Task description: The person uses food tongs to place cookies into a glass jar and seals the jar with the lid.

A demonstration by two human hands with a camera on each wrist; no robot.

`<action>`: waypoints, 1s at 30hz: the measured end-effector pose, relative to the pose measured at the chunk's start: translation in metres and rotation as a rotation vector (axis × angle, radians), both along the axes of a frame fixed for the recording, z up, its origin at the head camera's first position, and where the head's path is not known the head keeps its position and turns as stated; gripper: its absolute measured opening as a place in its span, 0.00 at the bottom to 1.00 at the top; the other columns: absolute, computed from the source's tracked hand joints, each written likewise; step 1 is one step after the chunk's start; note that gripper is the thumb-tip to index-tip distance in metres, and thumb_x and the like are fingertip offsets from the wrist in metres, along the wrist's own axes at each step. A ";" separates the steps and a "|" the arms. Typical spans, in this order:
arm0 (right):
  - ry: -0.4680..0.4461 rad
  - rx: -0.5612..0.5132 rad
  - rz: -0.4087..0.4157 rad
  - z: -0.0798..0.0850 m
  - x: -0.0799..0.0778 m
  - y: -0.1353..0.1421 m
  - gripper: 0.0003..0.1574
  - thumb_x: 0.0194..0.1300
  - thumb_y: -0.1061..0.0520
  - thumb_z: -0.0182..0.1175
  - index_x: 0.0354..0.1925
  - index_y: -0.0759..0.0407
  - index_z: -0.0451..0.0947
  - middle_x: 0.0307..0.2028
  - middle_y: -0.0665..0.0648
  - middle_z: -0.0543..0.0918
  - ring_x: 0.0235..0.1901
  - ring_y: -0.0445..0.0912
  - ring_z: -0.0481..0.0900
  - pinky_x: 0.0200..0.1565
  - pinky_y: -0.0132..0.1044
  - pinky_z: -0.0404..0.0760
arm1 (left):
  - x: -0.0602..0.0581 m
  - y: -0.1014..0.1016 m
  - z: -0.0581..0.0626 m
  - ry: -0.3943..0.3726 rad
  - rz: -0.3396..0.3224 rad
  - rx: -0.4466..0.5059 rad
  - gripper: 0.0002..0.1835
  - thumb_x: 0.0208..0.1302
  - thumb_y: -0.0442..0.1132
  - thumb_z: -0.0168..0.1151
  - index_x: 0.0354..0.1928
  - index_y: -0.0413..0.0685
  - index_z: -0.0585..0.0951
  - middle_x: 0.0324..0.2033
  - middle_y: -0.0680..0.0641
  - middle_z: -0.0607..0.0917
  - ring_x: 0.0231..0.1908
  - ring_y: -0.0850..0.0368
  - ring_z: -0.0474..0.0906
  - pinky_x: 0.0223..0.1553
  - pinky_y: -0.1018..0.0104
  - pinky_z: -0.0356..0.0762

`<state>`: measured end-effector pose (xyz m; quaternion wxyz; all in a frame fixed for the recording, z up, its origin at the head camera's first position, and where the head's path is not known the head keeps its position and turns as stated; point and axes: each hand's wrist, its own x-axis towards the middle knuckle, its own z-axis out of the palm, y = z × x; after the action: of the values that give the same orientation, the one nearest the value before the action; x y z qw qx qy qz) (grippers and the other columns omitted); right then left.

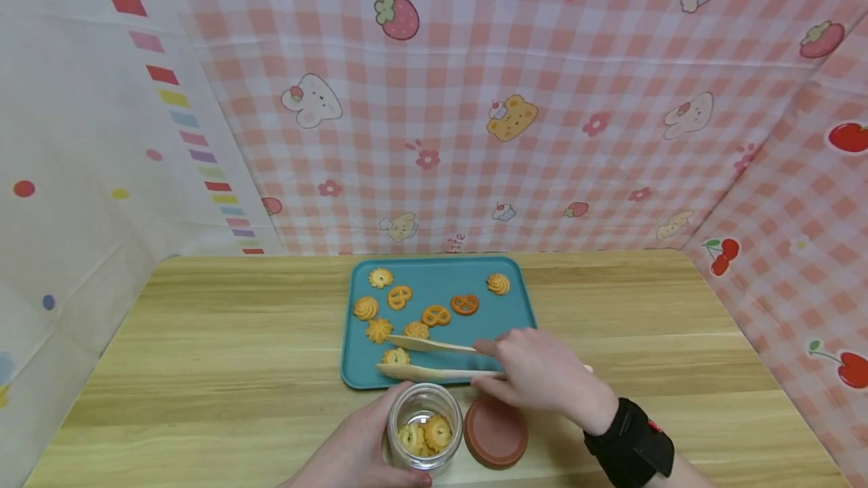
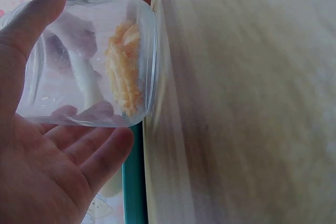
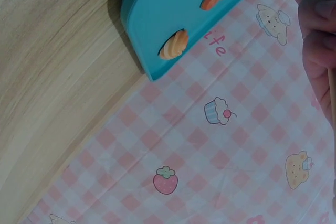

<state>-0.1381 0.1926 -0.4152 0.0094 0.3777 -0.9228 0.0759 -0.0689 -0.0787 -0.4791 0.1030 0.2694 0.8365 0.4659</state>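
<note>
Head camera: a person's left hand (image 1: pixel 366 435) wraps its thumb and fingers round a clear glass jar (image 1: pixel 427 398), mouth up, with flower-shaped cookies (image 1: pixel 437 434) gathered at its bottom. Ahead and to its right, the right hand (image 1: pixel 542 367) grips a pair of wooden tongs (image 1: pixel 441 374), its fingers curled on the two parted arms, which extend leftward from it over a teal tray (image 1: pixel 447 277). Lying between those arms, left of the right hand, is a scalloped butter cookie (image 1: pixel 396 356); whether the tongs touch it cannot be told. Just beyond the upper arm sits a swirl cookie (image 1: pixel 417 330), partly covered, with three pretzels (image 1: pixel 436 315) farther ahead of the hand and another swirl cookie, by itself (image 1: pixel 498 284), near the tray's far right corner. On the wooden table (image 1: pixel 237 345), between the jar and the right wrist's black strap (image 1: pixel 631 441), rests a round terracotta lid (image 1: pixel 496 431), nearer the person than the right hand's fingers
</note>
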 end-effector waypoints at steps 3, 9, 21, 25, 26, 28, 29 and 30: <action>0.020 0.001 0.013 -0.001 0.000 -0.001 0.19 0.61 0.39 0.61 0.41 0.50 0.81 0.20 0.40 0.71 0.19 0.34 0.68 0.20 0.32 0.69 | 0.000 0.000 0.000 0.001 0.002 -0.005 0.48 0.39 0.58 0.77 0.66 0.70 0.64 0.54 0.62 0.77 0.54 0.62 0.74 0.57 0.59 0.70; 0.015 -0.007 0.022 0.001 0.000 0.000 0.18 0.62 0.40 0.60 0.40 0.50 0.81 0.20 0.41 0.71 0.19 0.34 0.67 0.21 0.32 0.69 | 0.000 0.000 -0.001 0.011 0.005 -0.006 0.48 0.39 0.58 0.77 0.66 0.70 0.65 0.54 0.62 0.77 0.53 0.63 0.74 0.57 0.60 0.70; -0.015 -0.096 -0.007 0.023 0.006 0.019 0.26 0.63 0.41 0.61 0.50 0.57 0.83 0.32 0.46 0.84 0.22 0.30 0.70 0.26 0.29 0.73 | 0.001 -0.001 0.000 0.006 0.009 -0.014 0.49 0.39 0.59 0.77 0.66 0.69 0.64 0.55 0.63 0.76 0.54 0.62 0.73 0.58 0.57 0.70; -0.013 -0.116 0.000 0.037 0.011 0.027 0.26 0.63 0.40 0.60 0.50 0.56 0.83 0.25 0.41 0.79 0.19 0.29 0.65 0.24 0.27 0.68 | 0.001 -0.001 0.001 -0.029 0.013 -0.023 0.48 0.38 0.59 0.77 0.66 0.71 0.64 0.54 0.63 0.76 0.54 0.62 0.73 0.57 0.56 0.70; -0.010 -0.117 -0.001 0.041 0.013 0.029 0.26 0.63 0.39 0.60 0.50 0.55 0.83 0.23 0.39 0.76 0.19 0.29 0.63 0.23 0.27 0.66 | 0.001 -0.001 0.001 -0.030 0.013 -0.025 0.48 0.38 0.59 0.77 0.66 0.71 0.64 0.54 0.63 0.76 0.54 0.62 0.73 0.57 0.56 0.70; 0.004 -0.119 -0.005 0.048 0.017 0.034 0.27 0.63 0.38 0.59 0.50 0.54 0.83 0.21 0.37 0.73 0.18 0.29 0.63 0.22 0.26 0.65 | 0.001 -0.001 0.001 -0.024 0.011 -0.021 0.48 0.38 0.58 0.77 0.65 0.71 0.64 0.54 0.64 0.77 0.53 0.62 0.73 0.57 0.56 0.70; 0.011 -0.119 -0.008 0.051 0.019 0.036 0.27 0.63 0.37 0.59 0.50 0.54 0.83 0.21 0.37 0.72 0.18 0.29 0.62 0.22 0.26 0.64 | 0.001 -0.001 0.001 -0.012 0.009 -0.018 0.48 0.38 0.58 0.77 0.65 0.71 0.65 0.53 0.63 0.77 0.53 0.62 0.74 0.57 0.57 0.70; 0.017 -0.123 -0.009 0.054 0.021 0.038 0.27 0.63 0.37 0.59 0.50 0.54 0.83 0.23 0.37 0.74 0.18 0.28 0.62 0.22 0.25 0.65 | 0.001 -0.001 0.001 -0.004 0.007 -0.013 0.48 0.38 0.58 0.77 0.65 0.71 0.65 0.53 0.63 0.77 0.53 0.62 0.74 0.57 0.57 0.70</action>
<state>-0.1167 0.2303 -0.3613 0.0409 0.3731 -0.9178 0.1294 -0.0684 -0.0792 -0.4780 0.1050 0.2650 0.8401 0.4615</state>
